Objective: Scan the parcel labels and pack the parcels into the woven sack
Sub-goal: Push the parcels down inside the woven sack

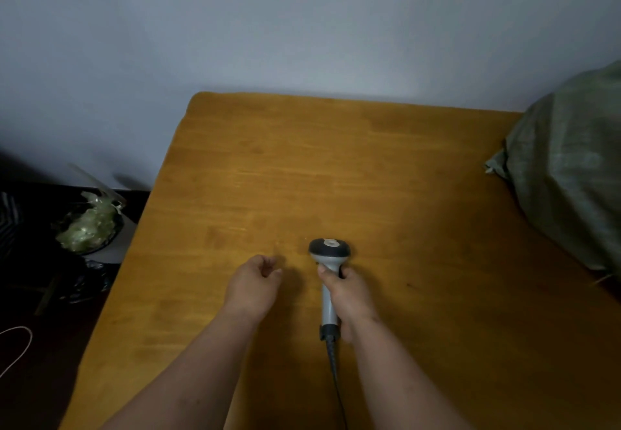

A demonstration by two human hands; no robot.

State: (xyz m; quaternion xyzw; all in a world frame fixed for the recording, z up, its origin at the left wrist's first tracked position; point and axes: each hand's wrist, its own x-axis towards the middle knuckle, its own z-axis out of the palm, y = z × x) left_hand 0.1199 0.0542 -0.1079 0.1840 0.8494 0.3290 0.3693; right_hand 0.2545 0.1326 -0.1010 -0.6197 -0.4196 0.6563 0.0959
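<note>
The right hand [349, 291] is wrapped around the grey handle of a barcode scanner [329, 275], thumb laid along the near side of the neck and fingers curled round the far side. The scanner's dark head points toward twelve o'clock, away from the person, and sits low over the wooden table [420, 194]; whether the head touches the wood cannot be told. From the butt of the handle a dark coiled cable [334, 362] runs toward six o'clock, passing between the two forearms and out of the bottom edge.

At nine o'clock from the scanner, just beside it but not touching, the left hand [257, 283] hovers over or rests on the table with its fingers loosely curled inward and nothing held in them.

The table is orange-brown with visible grain, its far edge against a pale grey-blue wall [302, 26]. At about two o'clock from the hands, well apart from them, the woven sack [568, 167] bulges at the right end of the table, grey-green, with one corner sticking out toward the tabletop. Its mouth is not visible, and no parcel can be made out on the table.

Off the table at nine to ten o'clock, on the dark floor, stands a bin [89, 228] holding crumpled pale green wrapping. A thin light cord [18, 345] loops near the left edge.
</note>
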